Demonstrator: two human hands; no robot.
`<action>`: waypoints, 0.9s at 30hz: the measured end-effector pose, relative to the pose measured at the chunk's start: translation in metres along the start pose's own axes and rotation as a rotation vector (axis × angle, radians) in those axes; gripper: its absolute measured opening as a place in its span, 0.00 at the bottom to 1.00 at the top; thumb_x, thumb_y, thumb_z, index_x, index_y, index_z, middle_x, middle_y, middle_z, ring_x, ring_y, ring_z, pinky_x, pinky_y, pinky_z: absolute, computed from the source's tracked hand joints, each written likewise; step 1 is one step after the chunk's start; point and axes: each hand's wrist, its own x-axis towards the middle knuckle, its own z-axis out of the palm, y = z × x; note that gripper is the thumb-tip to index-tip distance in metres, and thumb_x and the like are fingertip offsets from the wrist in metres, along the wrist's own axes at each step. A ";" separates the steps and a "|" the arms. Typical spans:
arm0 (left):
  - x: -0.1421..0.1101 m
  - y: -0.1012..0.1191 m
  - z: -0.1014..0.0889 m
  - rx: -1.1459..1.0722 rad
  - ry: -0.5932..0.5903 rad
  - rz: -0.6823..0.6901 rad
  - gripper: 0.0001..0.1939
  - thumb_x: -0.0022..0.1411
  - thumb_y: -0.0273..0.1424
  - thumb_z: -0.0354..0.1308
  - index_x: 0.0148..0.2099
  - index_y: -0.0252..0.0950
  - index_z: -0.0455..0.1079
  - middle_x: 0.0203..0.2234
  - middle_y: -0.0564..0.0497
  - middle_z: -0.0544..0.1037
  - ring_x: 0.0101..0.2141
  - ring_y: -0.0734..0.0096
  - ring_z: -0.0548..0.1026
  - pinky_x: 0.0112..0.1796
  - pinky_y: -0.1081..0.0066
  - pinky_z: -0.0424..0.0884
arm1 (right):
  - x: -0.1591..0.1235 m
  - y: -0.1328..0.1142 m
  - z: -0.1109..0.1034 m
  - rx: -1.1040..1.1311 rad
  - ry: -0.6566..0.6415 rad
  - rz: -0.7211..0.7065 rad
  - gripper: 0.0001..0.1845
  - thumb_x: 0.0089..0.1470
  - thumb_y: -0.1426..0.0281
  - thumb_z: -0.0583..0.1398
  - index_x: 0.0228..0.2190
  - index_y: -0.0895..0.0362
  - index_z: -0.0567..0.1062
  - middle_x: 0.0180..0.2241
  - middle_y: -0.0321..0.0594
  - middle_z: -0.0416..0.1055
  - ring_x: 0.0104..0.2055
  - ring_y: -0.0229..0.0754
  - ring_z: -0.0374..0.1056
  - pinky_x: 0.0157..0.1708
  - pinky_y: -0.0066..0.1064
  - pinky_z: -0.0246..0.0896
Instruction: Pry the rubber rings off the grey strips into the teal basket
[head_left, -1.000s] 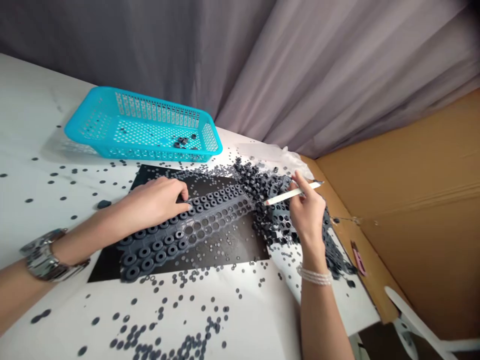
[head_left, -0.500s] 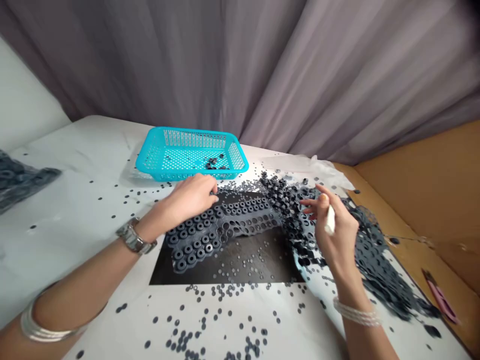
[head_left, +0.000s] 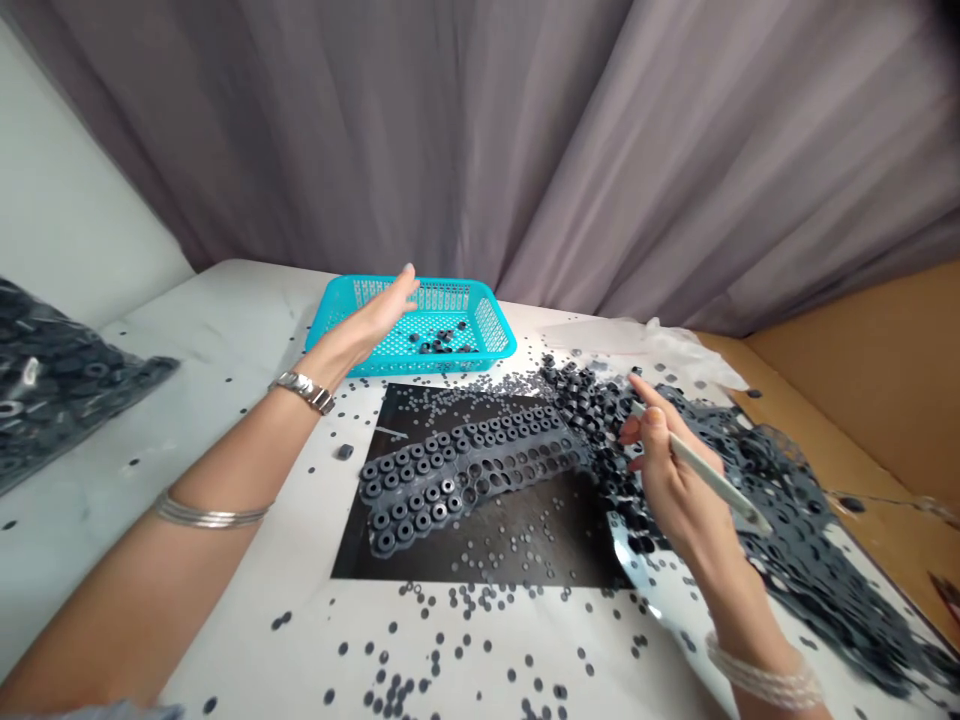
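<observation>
Since the earlier frame, the left hand (head_left: 379, 315) has gone from the ringed rubber sheet (head_left: 420, 470) to the blue basket (head_left: 507, 346), beyond the far edge of the black mat (head_left: 356, 558); its fingers look apart, with nothing visible between them. The right hand (head_left: 679, 475), off the mat's right side, has its thumb and fingers clamped on a white pen-like tool (head_left: 720, 482), which now slants back across the palm. The rubber sheet lies on the mat, near part full of rings, one side toward the right showing bare holes, and neither hand steadies it. If it were pushed from one side only, it could slide or curl. A ring let go short of the basket could drop among the small discs (head_left: 394, 690) strewn on and around the mat, and be hard to pick out; one lone ring (head_left: 345, 452) already sits just left of the mat. Heaped loose rings (head_left: 592, 405) crowd the mat's right end and stand in the way there, with holed sheets (head_left: 810, 540) piled farther right. Clear plastic film (head_left: 667, 348) lies beyond the mat's far right corner, and a filled bag (head_left: 60, 385) well to its left.
</observation>
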 end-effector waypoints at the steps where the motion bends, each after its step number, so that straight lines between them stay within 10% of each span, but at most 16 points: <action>1: -0.008 0.002 -0.001 0.044 0.056 0.052 0.39 0.64 0.54 0.30 0.66 0.36 0.57 0.57 0.37 0.69 0.55 0.53 0.68 0.48 0.59 0.63 | -0.001 -0.003 0.001 0.024 -0.001 0.014 0.27 0.64 0.53 0.46 0.60 0.47 0.64 0.34 0.41 0.73 0.29 0.41 0.70 0.29 0.35 0.67; 3: -0.031 0.007 0.000 0.201 0.098 0.156 0.30 0.65 0.48 0.38 0.53 0.36 0.71 0.46 0.40 0.77 0.44 0.58 0.73 0.44 0.63 0.65 | -0.005 -0.013 0.005 0.143 -0.034 0.058 0.27 0.64 0.52 0.46 0.59 0.46 0.65 0.34 0.40 0.71 0.29 0.41 0.70 0.33 0.38 0.68; 7: -0.090 0.011 0.009 0.572 -0.274 0.233 0.19 0.63 0.40 0.47 0.30 0.36 0.73 0.24 0.48 0.75 0.25 0.68 0.69 0.29 0.66 0.60 | -0.022 -0.039 0.021 0.563 -0.230 0.152 0.23 0.62 0.53 0.51 0.51 0.50 0.73 0.34 0.40 0.72 0.33 0.42 0.72 0.38 0.40 0.71; 12: -0.141 -0.012 0.032 0.782 -0.397 0.403 0.08 0.61 0.34 0.54 0.39 0.37 0.71 0.35 0.48 0.75 0.36 0.61 0.72 0.33 0.65 0.60 | -0.045 -0.065 0.045 0.764 -0.523 0.218 0.19 0.61 0.56 0.55 0.45 0.53 0.77 0.35 0.41 0.75 0.39 0.44 0.73 0.45 0.41 0.70; 27: -0.137 -0.025 0.033 0.805 -0.381 0.514 0.05 0.63 0.28 0.51 0.38 0.39 0.68 0.38 0.50 0.69 0.39 0.63 0.69 0.36 0.63 0.60 | -0.051 -0.084 0.067 0.487 -0.663 0.061 0.16 0.62 0.61 0.54 0.33 0.56 0.77 0.29 0.37 0.74 0.32 0.40 0.69 0.35 0.32 0.61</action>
